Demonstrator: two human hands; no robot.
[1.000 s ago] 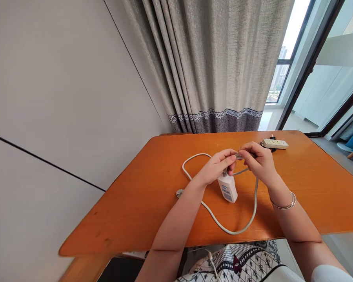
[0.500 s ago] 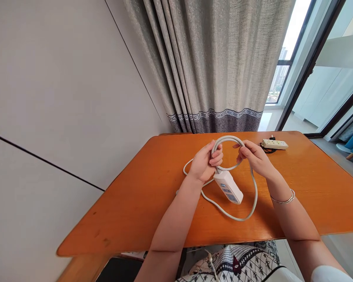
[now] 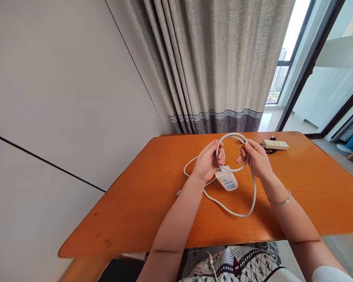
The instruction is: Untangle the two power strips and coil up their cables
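Note:
Between my hands a white power cord [image 3: 232, 134] is wound into a round coil above the table. My left hand [image 3: 207, 162] is closed around the coil's left side, near where the cord enters the white power strip [image 3: 227, 179]. The strip hangs tilted just below that hand, its sockets and switch facing me. My right hand [image 3: 254, 157] pinches the coil's right side between thumb and fingers. From there the loose cord drops in a wide loop to the tabletop and runs left behind my left forearm, where a small pale end, perhaps the plug [image 3: 179, 193], shows.
A second, cream power strip [image 3: 275, 145] with a black cord lies at the back right of the orange wooden table [image 3: 135, 211]. A grey curtain [image 3: 223, 70] hangs behind the table, a pale wall [image 3: 47, 98] stands at left, and a glass door is at right.
The coil has shifted slightly right and up with both hands. My right hand has closed onto the coil's right side. The hanging power strip has swung upward and looks foreshortened.

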